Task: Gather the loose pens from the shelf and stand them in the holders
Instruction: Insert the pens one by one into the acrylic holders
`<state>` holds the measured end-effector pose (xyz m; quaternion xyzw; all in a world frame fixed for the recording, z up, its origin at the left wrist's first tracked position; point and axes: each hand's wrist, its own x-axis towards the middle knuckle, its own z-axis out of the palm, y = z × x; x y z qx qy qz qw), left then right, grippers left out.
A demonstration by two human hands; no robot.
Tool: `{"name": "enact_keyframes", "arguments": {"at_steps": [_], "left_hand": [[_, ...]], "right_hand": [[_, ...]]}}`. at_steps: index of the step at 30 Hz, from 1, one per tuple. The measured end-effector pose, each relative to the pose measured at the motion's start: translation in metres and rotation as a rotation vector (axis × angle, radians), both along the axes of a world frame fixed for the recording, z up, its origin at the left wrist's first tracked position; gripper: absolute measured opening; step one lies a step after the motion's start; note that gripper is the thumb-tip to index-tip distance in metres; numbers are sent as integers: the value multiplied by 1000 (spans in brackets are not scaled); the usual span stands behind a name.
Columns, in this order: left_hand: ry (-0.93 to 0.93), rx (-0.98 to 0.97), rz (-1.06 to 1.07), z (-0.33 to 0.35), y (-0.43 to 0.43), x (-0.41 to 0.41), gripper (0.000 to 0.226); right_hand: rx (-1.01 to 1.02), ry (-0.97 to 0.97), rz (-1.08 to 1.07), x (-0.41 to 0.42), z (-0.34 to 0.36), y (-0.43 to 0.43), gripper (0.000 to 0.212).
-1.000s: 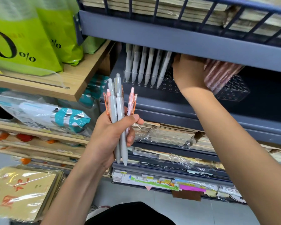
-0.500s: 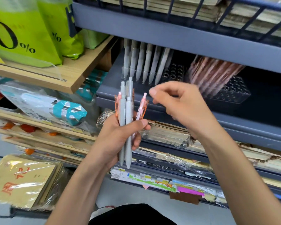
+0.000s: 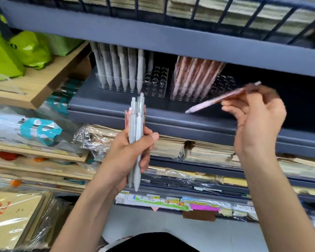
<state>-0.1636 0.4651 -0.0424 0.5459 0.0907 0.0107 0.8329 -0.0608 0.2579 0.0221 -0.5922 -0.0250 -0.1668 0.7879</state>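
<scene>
- We see the left hand point(image 3: 124, 157) just below the front edge of the dark grey metal shelf point(image 3: 105, 106). Its fingers point(image 3: 149, 138) are curled round an upright bundle of pale grey and pink click pens point(image 3: 135, 128), with the thumb pressed across the front.
- The bundle's top ends reach the level of the shelf's front lip, and its tips hang below the hand.
- The right hand point(image 3: 256, 120) is raised in front of the shelf, toward its right side. Its fingers point(image 3: 231, 108) pinch a single pink pen point(image 3: 220, 99) near its clip end.
- That pen is blurred and tilted, held in the air with its tip pointing down and left toward the shelf's front edge.
- On the left part of the shelf stands a clear plastic holder with round holes point(image 3: 155, 80). It carries a row of pale grey pens point(image 3: 124, 70) standing tip-down.
- Further right on the shelf, a second clear plastic holder point(image 3: 224, 84) carries a cluster of pink pens point(image 3: 195, 75), tip-down and leaning.
</scene>
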Motion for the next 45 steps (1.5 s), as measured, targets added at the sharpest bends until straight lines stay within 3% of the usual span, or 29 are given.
{"name": "enact_keyframes", "arguments": {"at_steps": [2, 5, 10, 16, 21, 25, 31, 36, 39, 40, 42, 45], "left_hand": [[5, -6, 8, -1, -13, 2, 22], [28, -79, 46, 0, -32, 6, 41], [60, -125, 114, 1, -50, 10, 39], [67, -126, 146, -1, -61, 5, 37], [70, -116, 150, 2, -60, 5, 53], [70, -81, 140, 2, -59, 6, 43], [83, 15, 131, 0, -59, 7, 27], [67, 5, 72, 5, -57, 10, 24], [35, 45, 48, 5, -56, 11, 20], [19, 64, 37, 5, -55, 12, 21], [-11, 110, 11, 6, -55, 13, 25], [-35, 126, -28, 8, -58, 17, 28]], "right_hand": [[4, -78, -152, 10, 0, -18, 8], [-39, -169, -256, 25, 3, -33, 16], [-210, -286, -196, 43, 2, -43, 8], [-475, -279, -180, 68, 3, -35, 18], [-802, -192, -167, 86, 1, -26, 54], [-889, -212, -117, 97, 2, -18, 34], [-952, -199, -85, 102, 12, -6, 32], [-935, -227, -156, 93, 11, -5, 33], [-881, -287, -324, 76, 5, -13, 26], [-814, -272, -295, 67, 2, -16, 23], [-653, -162, -20, 43, -5, -16, 13], [-708, -46, 441, 14, -15, -11, 7]]}}
